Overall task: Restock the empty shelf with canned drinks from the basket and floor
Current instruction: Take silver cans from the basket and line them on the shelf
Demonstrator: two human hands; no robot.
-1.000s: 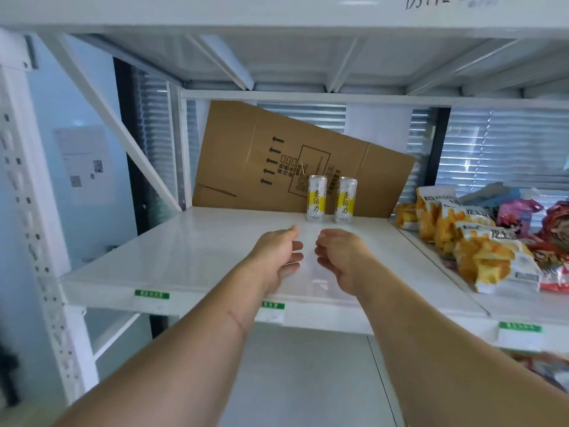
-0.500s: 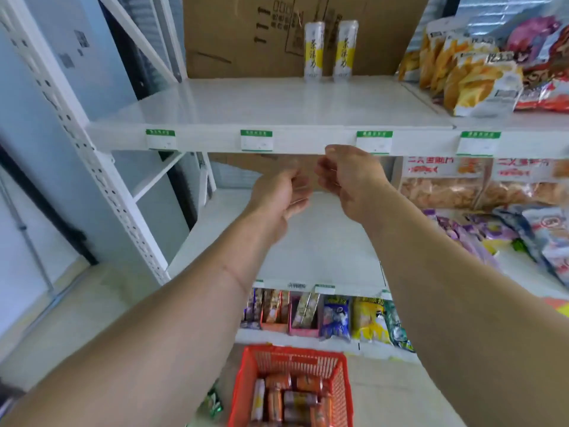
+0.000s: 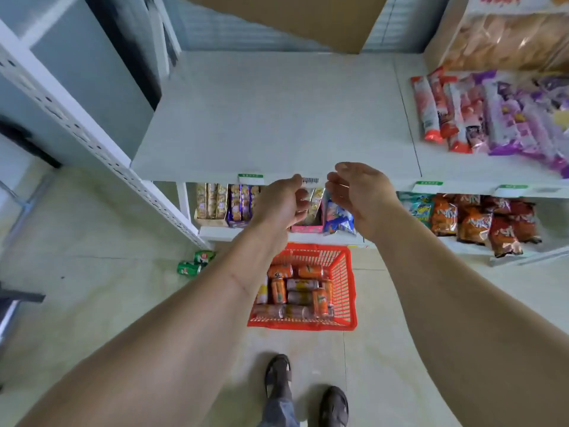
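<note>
Both hands empty, fingers loosely curled: left hand (image 3: 284,203), right hand (image 3: 358,192), held near the shelf (image 3: 277,124) front edge. Orange cans lie in red basket (image 3: 346,291) on floor below; two green cans (image 3: 195,263) further left. Step: reach down. Next: lower hands, grasp cans.

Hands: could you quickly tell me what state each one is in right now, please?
Left hand: open, fingers loosely curled, holding nothing.
Right hand: open, fingers loosely curled, holding nothing.
</note>
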